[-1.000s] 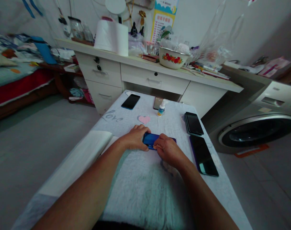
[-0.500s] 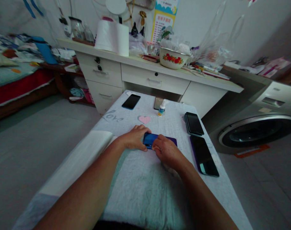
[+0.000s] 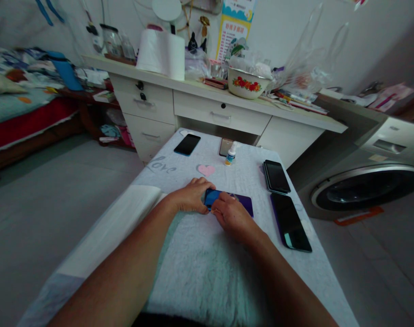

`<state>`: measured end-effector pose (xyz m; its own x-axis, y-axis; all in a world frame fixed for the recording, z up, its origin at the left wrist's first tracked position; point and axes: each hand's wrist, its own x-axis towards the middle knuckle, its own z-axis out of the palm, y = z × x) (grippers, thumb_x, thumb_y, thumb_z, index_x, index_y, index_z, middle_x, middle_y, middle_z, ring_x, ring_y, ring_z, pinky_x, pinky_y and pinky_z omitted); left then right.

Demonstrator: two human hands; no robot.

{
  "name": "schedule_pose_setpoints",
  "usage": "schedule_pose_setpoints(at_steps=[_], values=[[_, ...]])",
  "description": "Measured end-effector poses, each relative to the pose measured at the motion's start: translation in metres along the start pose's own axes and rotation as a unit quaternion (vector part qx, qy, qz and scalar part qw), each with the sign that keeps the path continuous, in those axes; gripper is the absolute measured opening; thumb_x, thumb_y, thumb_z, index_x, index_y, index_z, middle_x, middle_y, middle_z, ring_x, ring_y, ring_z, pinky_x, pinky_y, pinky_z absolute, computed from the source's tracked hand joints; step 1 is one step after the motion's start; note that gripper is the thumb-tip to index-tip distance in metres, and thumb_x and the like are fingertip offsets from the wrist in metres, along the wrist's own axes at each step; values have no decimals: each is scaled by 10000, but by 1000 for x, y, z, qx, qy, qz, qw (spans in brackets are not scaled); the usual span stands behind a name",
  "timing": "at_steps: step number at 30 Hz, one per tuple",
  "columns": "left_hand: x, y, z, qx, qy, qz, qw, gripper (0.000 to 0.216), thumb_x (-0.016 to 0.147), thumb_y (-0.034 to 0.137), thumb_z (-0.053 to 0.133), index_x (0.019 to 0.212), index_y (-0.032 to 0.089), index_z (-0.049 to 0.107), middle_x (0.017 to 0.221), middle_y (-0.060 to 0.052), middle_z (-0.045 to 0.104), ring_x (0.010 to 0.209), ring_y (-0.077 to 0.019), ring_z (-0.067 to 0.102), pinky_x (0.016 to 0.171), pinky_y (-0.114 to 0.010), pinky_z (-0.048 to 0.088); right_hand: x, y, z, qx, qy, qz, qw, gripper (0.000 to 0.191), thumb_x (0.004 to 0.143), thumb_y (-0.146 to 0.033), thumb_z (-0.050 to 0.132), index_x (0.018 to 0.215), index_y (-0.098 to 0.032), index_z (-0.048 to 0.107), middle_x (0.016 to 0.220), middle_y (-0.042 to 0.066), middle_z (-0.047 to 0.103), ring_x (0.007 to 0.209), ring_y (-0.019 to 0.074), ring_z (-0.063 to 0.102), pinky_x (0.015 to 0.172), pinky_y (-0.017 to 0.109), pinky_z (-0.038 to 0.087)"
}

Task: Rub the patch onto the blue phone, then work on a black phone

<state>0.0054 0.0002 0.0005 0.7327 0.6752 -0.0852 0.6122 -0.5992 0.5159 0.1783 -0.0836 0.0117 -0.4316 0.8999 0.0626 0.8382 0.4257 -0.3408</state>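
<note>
Two hands are at work in the head view, the only view there is, over one table [image 3: 193, 254] with a pale cloth on it. Five spots on that table hold phones, by my count. One blue phone [image 3: 244, 205], turning purple toward its right end, lies flat between the hands. One dark phone [image 3: 187, 145] is at the far left corner, and one gold phone [image 3: 225, 146] is at the far edge, partly behind the single small bottle [image 3: 230, 156]. Along the right side sit one stack of phones [image 3: 277, 176], two at least as far as I can make out, and just nearer, one large phone [image 3: 290, 222]. One pink heart [image 3: 206, 170] and one "Love" mark the cloth.

As for the blue phone, its left end is in the left hand [image 3: 194, 195], thumb on the near side and fingers on the far side, closed in to its width. The right hand [image 3: 233, 212] is bunched narrow over the phone's middle and near edge, fingertips close to the left thumb; whether they pinch something small, I cannot tell. The purple end shows beyond the right knuckles.
</note>
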Motion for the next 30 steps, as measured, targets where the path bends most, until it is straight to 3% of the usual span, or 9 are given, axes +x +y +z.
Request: schedule_pose_setpoints(at_steps=[11, 30], values=[[-1, 3, -3, -4, -6, -5, 1000, 683, 577, 338, 686, 1223, 267, 475, 1195, -37, 460, 1110, -256, 407, 959, -350, 376, -12, 4, -18, -29, -29, 36, 998, 171, 854, -110, 463, 802, -158, 619, 866, 40, 546, 704, 111, 499, 635, 230, 336], [0, 1, -2, -10, -9, -3, 1000, 678, 567, 315, 676, 1212, 270, 472, 1180, -36, 453, 1099, -254, 406, 956, -348, 381, -24, 32, -37, 44, -23, 97, 994, 95, 725, -99, 573, 754, -160, 641, 803, 26, 604, 701, 118, 518, 640, 216, 345]])
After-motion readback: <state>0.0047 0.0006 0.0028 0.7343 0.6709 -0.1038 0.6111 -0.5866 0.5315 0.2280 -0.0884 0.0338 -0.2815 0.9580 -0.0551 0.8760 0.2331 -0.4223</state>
